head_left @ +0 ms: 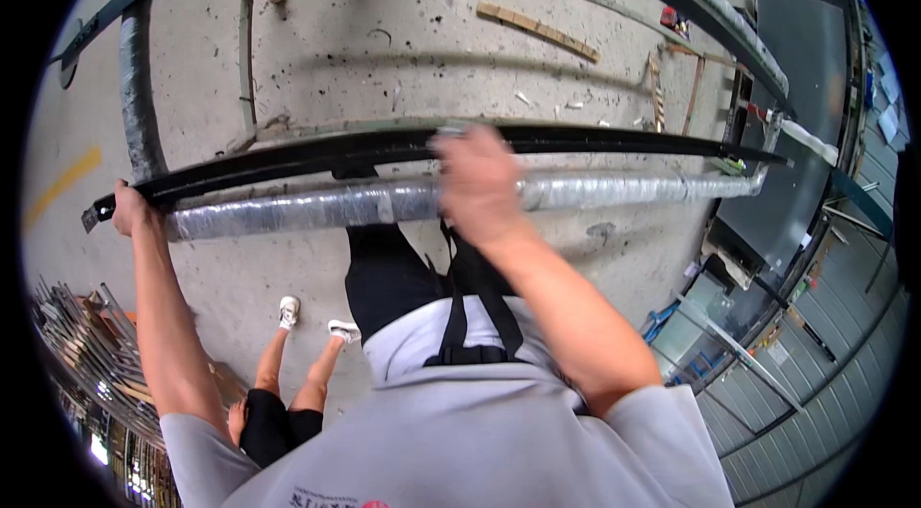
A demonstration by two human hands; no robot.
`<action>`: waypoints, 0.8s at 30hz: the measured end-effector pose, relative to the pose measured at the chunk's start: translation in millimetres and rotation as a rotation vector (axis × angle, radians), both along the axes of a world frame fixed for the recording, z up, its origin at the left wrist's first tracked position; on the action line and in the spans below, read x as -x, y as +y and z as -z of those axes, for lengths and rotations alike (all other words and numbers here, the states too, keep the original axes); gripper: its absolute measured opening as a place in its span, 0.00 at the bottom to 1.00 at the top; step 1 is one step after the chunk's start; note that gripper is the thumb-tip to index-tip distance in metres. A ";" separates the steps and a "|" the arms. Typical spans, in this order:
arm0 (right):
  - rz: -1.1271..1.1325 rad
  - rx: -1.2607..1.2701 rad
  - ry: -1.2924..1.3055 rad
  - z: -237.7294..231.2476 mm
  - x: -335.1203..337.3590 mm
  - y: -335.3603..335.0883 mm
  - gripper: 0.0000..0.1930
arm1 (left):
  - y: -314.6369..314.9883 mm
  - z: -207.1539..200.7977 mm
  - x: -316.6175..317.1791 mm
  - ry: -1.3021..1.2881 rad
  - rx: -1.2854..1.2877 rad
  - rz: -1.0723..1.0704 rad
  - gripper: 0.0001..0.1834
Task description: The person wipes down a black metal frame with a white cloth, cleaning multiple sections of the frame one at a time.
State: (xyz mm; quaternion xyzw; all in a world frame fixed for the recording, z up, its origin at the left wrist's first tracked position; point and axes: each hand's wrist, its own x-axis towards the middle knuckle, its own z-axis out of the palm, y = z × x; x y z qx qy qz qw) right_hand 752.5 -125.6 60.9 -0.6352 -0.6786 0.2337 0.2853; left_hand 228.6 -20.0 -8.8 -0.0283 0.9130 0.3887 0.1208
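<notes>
My left hand (131,211) grips a black bar (317,155) near its end.
My right hand (480,177) is blurred, grip unclear; dark lettering (321,498) and a red mark (375,505) show on my grey T-shirt (480,431).

Workshop: grey concrete floor (336,14) is bearing scattered scraps (575,105) and a wooden strip (537,32); metal bars (91,354) (a whole heap) are crowding its near-left corner.
</notes>
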 end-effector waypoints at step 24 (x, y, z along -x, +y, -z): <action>0.463 0.068 -0.398 8.9 -188.2 -29.7 0.03 | 2.9 -7.7 -6.9 0.027 0.004 0.004 0.32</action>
